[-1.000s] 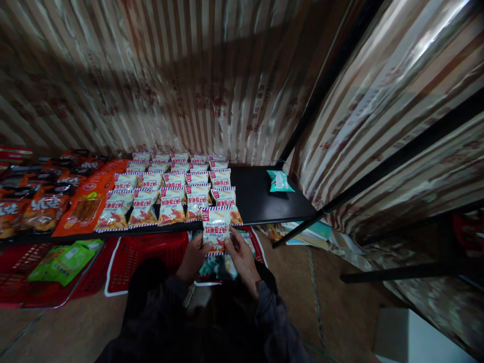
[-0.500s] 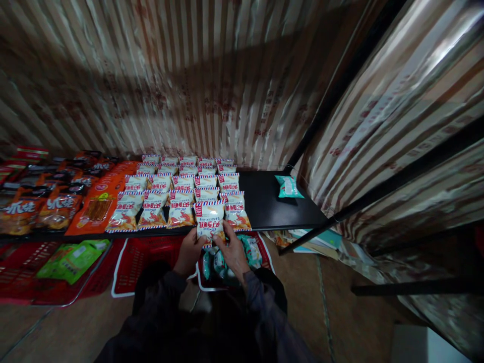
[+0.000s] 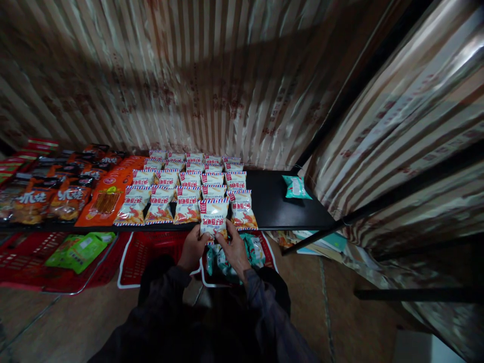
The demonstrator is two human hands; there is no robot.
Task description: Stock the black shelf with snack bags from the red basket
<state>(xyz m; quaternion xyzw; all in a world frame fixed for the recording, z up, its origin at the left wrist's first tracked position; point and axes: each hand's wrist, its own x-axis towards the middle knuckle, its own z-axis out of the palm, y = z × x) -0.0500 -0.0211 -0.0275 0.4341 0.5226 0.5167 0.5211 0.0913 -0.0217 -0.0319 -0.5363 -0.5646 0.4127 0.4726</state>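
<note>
A white snack bag with red lettering and a striped top edge (image 3: 214, 214) is held between both my hands at the front edge of the black shelf (image 3: 276, 201). My left hand (image 3: 193, 247) grips its lower left side, and my right hand (image 3: 233, 249) grips its lower right, thumbs on the front. Matching snack bags (image 3: 187, 204) stand in rows behind and to the left, with one more bag (image 3: 242, 209) just right of the held one. A single teal packet (image 3: 297, 187) lies alone toward the shelf's right end.
Orange packs (image 3: 108, 196) and black-and-orange bags (image 3: 70, 199) fill the shelf's left. Below are red baskets (image 3: 130, 257), one with green packets (image 3: 81, 251), another with teal packets (image 3: 254, 249). A black diagonal post (image 3: 317, 238) stands at right, before striped sheeting (image 3: 227, 75).
The view has shifted slightly, so the shelf appears a little further right. Both hands still hold the same bag, now lined up closer with the front row.
</note>
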